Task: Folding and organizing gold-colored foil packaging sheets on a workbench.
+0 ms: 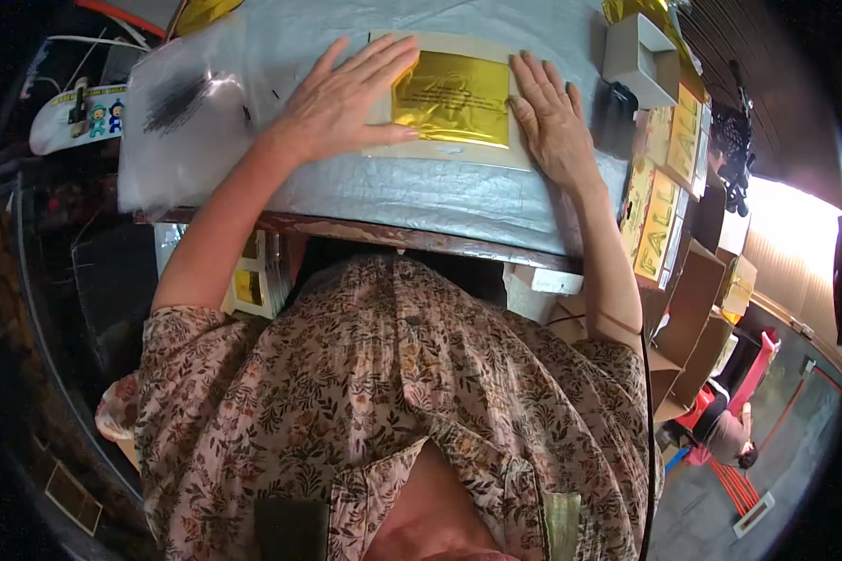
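A shiny gold foil packet (451,98) with dark print lies flat on a pale card (440,151) on the covered table. Flat along the packet's left side rests my left hand (346,107), thumb and fingers spread, fingertips at its upper left corner and thumb at its lower left. On the other side my right hand (554,122) lies with fingers stretched out, its fingertips beside the packet's right edge and over the card. Both hands press down from above, and neither grips anything.
Dark thin strands (180,105) lie on clear plastic at the left. An open white box (638,58) stands at the back right, next to a dark object (616,107). Printed yellow cartons (653,220) line the right edge. Another person (728,428) is at far right.
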Available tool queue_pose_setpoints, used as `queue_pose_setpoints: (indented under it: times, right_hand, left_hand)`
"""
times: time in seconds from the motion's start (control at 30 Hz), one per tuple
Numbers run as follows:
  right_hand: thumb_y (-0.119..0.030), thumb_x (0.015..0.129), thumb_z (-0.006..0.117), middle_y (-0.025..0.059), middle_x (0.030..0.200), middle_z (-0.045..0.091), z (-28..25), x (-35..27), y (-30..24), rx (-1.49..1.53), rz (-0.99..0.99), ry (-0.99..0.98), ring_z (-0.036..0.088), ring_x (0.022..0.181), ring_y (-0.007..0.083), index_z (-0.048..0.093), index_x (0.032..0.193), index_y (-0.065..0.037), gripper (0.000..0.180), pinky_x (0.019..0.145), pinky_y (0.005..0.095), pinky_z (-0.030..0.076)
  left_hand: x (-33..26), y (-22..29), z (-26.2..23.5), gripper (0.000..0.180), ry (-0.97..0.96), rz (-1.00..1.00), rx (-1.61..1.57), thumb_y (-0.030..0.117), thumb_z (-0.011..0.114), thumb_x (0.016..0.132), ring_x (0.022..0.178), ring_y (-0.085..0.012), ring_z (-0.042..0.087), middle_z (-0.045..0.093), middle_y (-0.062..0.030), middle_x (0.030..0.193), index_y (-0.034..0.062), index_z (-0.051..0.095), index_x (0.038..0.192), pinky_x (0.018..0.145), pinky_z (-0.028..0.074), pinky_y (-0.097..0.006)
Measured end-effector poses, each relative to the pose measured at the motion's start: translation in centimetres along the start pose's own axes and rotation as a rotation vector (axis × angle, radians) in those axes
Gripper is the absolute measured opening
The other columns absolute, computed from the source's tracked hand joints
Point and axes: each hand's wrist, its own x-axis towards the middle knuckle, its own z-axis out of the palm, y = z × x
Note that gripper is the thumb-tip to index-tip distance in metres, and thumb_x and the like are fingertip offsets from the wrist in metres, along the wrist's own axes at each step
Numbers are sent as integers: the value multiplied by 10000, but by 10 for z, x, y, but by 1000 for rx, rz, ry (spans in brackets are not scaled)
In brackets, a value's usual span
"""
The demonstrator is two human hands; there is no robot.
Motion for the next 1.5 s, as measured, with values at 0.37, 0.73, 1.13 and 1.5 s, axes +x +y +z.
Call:
queue_pose_setpoints:
  times: [0.37,0.73,1.13,1.5]
  right_hand:
    - [-250,956,702,192,1269,660,-1,32,27,433,237,234,621,1210,298,644,1302,-40,409,1021,392,475]
    - [-251,898,747,139,1053,696,10,55,34,232,97,379,652,973,296,735,1087,-88,249,875,403,516]
    - [-99,948,705,26,951,732,-12,48,10,1184,474,168,656,822,88,716,1063,-2,151,747,224,510]
    - [-75,939,705,57,969,747,-7,49,27,1396,504,34,675,875,118,752,1054,5,148,803,252,523]
  left_hand:
    - [49,-53,11,330,464,-161,-251,244,799,795,1037,-362,617,637,-200,1086,13,696,1008,890,508,-408]
    - [64,-54,26,302,294,-486,-1093,306,795,855,808,-166,652,697,-79,888,39,699,954,762,528,-347]
    - [52,-42,-4,523,208,-556,-1540,262,628,1018,1173,-192,635,687,-114,1270,-12,473,1436,1033,475,-327]
    - [54,-40,1,365,-13,-491,-1721,266,621,1018,1083,-161,673,712,-93,1199,-19,689,1235,955,531,-304]
